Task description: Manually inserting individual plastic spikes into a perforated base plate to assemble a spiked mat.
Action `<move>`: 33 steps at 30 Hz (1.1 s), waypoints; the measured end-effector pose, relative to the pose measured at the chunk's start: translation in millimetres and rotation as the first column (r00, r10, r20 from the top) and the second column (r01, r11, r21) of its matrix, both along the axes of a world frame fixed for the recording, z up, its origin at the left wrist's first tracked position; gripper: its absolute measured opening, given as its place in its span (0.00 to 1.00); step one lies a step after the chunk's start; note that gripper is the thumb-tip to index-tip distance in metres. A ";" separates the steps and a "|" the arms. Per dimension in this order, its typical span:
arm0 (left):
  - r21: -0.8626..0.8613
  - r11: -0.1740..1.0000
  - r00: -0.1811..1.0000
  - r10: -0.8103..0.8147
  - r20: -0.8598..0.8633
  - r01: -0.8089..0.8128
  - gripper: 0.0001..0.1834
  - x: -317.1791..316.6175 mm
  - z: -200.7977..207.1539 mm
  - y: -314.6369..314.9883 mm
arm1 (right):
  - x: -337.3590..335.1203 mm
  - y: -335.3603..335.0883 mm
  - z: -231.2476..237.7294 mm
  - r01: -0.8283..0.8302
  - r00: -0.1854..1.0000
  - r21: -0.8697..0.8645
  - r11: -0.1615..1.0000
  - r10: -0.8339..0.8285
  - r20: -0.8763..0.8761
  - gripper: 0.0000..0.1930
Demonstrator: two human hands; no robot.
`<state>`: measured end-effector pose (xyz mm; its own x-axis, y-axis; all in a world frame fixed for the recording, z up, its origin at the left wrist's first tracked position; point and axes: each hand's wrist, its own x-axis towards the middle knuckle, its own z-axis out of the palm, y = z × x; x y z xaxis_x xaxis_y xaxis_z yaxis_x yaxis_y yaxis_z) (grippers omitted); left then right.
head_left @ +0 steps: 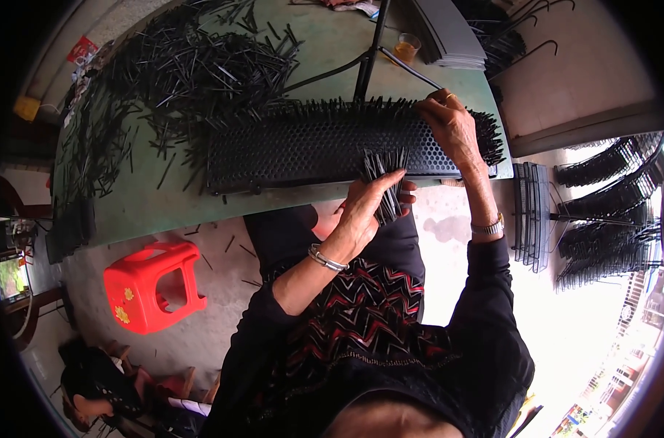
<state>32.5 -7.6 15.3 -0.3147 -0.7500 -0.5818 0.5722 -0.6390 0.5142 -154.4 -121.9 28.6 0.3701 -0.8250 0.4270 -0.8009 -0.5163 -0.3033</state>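
Observation:
My left hand (368, 204) is closed around a bundle of thin black strips (384, 166), held just in front of a long black panel full of small holes (295, 152). Many short black strips stand upright in the holes along the panel's far side and its right end. Over the right part of the panel, my right hand (449, 120) has its fingers pinched together at the standing strips. Whatever sits between those fingertips is too small to make out. A big loose heap of black strips (193, 69) covers the table left of and behind the panel.
The green table (127, 212) also bears a cup of amber liquid (406, 48), a stack of grey sheets (445, 33) and a dark metal stand (372, 55). A red plastic stool (153, 285) is at the lower left. Black racks (609, 212) stand at the right.

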 end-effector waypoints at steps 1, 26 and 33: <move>-0.006 1.000 1.000 0.003 0.000 -0.003 0.12 0.5 1.5 -0.4 | 1.3 1.4 -0.6 -0.001 1.000 0.002 1.000 0.001 0.001 0.09; -0.037 0.999 0.999 -0.032 0.025 0.033 0.12 -1.8 0.7 -5.8 | 20.1 9.4 -17.1 0.319 0.945 -0.268 0.909 -0.326 0.018 0.07; -0.022 1.000 1.000 -0.007 0.029 0.008 0.11 -2.7 4.8 -1.2 | 24.6 6.9 -17.7 0.379 0.905 -0.246 0.892 -0.413 -0.102 0.09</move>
<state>29.9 -8.8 20.2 -0.3035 -0.7606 -0.5739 0.5522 -0.6312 0.5446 -129.8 -115.0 10.9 0.1047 -0.8103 0.5766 -0.9791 -0.1857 -0.0833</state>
